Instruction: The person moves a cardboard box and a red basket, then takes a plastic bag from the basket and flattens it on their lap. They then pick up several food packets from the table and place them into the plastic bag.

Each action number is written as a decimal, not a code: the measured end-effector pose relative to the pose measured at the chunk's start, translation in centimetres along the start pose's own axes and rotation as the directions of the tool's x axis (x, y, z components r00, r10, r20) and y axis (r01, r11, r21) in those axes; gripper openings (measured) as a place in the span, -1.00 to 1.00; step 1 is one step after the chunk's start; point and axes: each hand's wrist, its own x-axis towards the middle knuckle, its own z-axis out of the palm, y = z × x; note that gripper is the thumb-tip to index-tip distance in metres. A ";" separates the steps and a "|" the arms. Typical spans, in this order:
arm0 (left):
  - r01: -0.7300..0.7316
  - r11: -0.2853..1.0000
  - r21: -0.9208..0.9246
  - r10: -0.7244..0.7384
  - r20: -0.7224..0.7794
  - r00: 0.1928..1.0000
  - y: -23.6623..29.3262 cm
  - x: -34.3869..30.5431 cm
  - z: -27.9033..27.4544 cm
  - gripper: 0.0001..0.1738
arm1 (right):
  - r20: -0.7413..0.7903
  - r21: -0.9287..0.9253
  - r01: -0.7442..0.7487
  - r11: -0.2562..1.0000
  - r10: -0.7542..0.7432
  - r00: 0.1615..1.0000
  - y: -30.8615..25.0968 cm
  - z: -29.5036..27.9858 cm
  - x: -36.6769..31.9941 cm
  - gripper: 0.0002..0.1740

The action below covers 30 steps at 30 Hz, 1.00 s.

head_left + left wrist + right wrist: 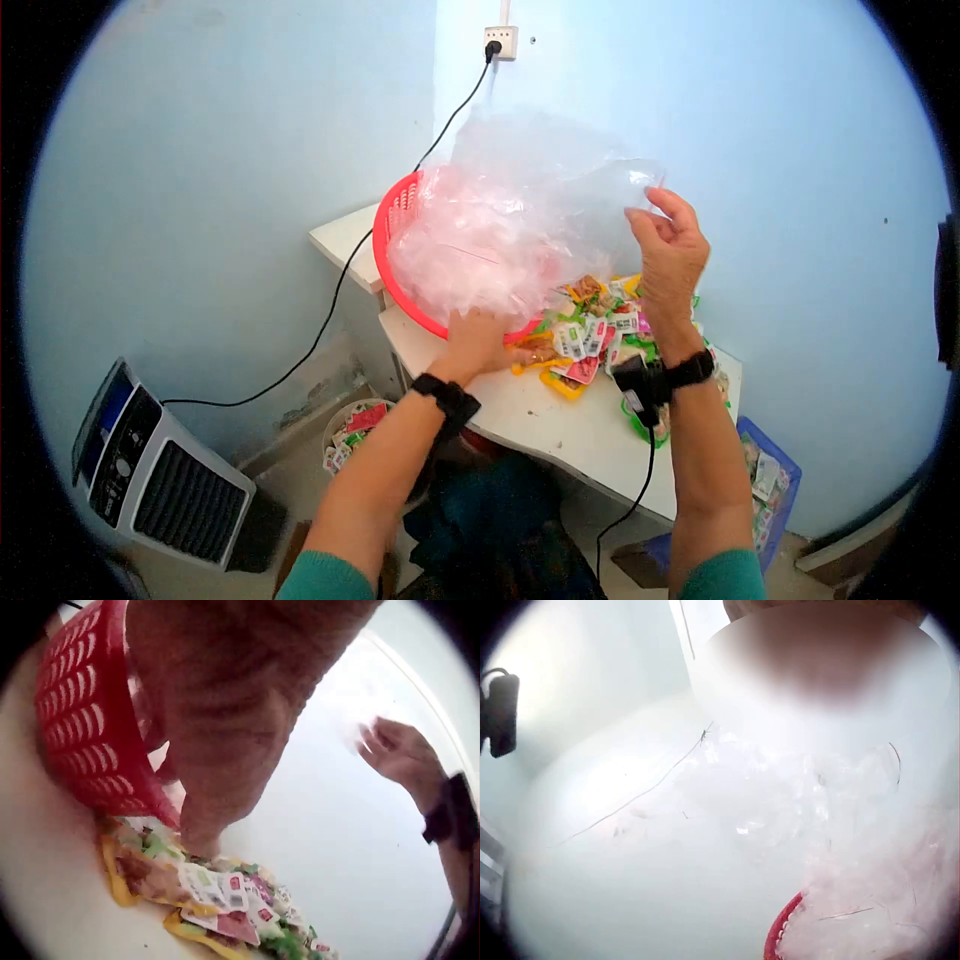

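Note:
Clear plastic bags (470, 250) fill a red basket (384, 262) on the white table. One large clear bag (590, 180) stretches up from the basket to my right hand (675, 250), whose thumb and fingertips pinch its edge. My left hand (476, 342) is at the basket's near rim, its fingers hidden among the plastic. In the left wrist view, the left hand (217, 742) is beside the red basket wall (79, 720), above colourful small packets (217, 892). The right wrist view shows clear plastic (780, 802) over the red rim (780, 930).
More packets (600, 330) lie in a heap on the table (520, 410) right of the basket. A blue crate (785, 490) and a round bin (350, 430) with packets stand below. An air cooler (180, 490) is at left; a black cable (330, 330) runs to the wall socket.

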 end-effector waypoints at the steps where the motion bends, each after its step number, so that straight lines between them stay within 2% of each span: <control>1: -0.008 0.999 -0.045 0.010 0.044 0.999 -0.2 0.3 -0.4 -0.24 | 0.020 0.037 -0.009 0.999 0.008 1.000 -0.6 -1.3 -0.8 -0.66; 4: 0.033 0.999 0.019 -0.035 0.080 0.996 0.8 0.0 -2.7 -0.24 | 0.076 0.071 -0.280 0.957 0.275 0.958 -4.2 -5.2 -4.0 -0.62; 5: -0.009 1.000 -0.018 0.010 0.038 0.999 1.2 -0.6 -3.6 -0.34 | 0.088 0.019 -0.334 0.942 0.331 0.939 -5.2 -6.6 -5.1 -0.61; 6: -0.150 0.986 -0.074 0.131 -0.215 0.968 1.4 -1.4 -3.3 -0.38 | 0.076 0.016 -0.346 0.938 0.344 0.936 -5.5 -7.8 -6.2 -0.62; 7: -0.296 0.951 -0.093 0.224 -0.454 0.862 1.8 -2.5 -2.9 -0.41 | 0.059 0.015 -0.362 0.932 0.360 0.931 -5.8 -9.0 -7.5 -0.62; 8: -0.270 0.846 -0.460 0.032 -0.461 0.887 2.8 -3.9 -2.3 -0.42 | 0.041 0.015 -0.379 0.925 0.378 0.925 -6.1 -10.3 -8.9 -0.63; 9: -0.276 0.598 -0.752 -0.162 -0.451 0.878 4.1 -5.5 -2.3 -0.43 | 0.024 0.006 -0.427 0.904 0.427 0.904 -6.6 -11.4 -10.1 -0.64; 10: -0.200 0.309 -0.930 -0.221 -0.275 0.936 4.7 -6.7 -2.1 -0.42 | 0.031 -0.005 -0.460 0.888 0.460 0.887 -6.5 -12.8 -11.3 -0.64; 11: -0.084 -0.012 -0.996 -0.225 -0.079 0.971 5.1 -7.7 -1.8 -0.40 | 0.040 -0.016 -0.491 0.871 0.492 0.870 -6.2 -14.3 -12.5 -0.64; 12: 0.054 -0.330 -0.943 -0.171 0.116 0.978 5.5 -8.8 -1.4 -0.38 | 0.049 -0.029 -0.523 0.852 0.523 0.851 -5.7 -15.7 -13.6 -0.64; 13: 0.085 -0.455 -0.886 -0.134 0.163 0.977 6.0 -10.2 -1.1 -0.35 | 0.052 -0.013 -0.540 0.842 0.539 0.840 -5.4 -16.8 -14.8 -0.66; 16: 0.203 -0.328 -0.923 -0.113 0.252 0.961 7.5 -13.4 1.5 -0.38 | 0.045 0.010 -0.669 0.744 0.668 0.743 -5.6 -19.1 -18.3 -0.68; 20: 0.307 -0.143 -0.941 -0.166 0.329 0.930 8.5 -17.9 3.3 -0.55 | 0.089 -0.046 -0.786 0.616 0.787 0.611 -6.5 -20.8 -23.3 -0.69; 21: 0.304 -0.141 -0.942 -0.158 0.325 0.933 8.5 -19.0 3.5 -0.65 | 0.127 -0.078 -0.790 0.608 0.793 0.597 -6.8 -21.1 -24.4 -0.70; 24: 0.360 -0.012 -0.933 -0.195 0.356 0.914 8.3 -21.7 4.5 -0.70 | 0.182 -0.145 -0.788 0.598 0.799 0.573 -6.6 -21.0 -27.1 -0.71; 25: 0.352 0.032 -0.935 -0.192 0.340 0.921 7.8 -22.4 4.8 -0.75 | 0.215 -0.145 -0.812 0.566 0.819 0.532 -6.3 -21.0 -28.1 -0.71; 28: 0.344 0.041 -0.938 -0.260 0.323 0.910 6.9 -24.6 5.9 -0.76 | 0.215 -0.251 -0.759 0.600 0.800 0.561 -5.9 -20.0 -30.3 -0.74; 30: 0.328 -0.007 -0.944 -0.289 0.316 0.903 7.1 -25.9 6.4 -0.78 | 0.246 -0.441 -0.602 0.666 0.735 0.632 -5.4 -20.0 -31.4 -0.77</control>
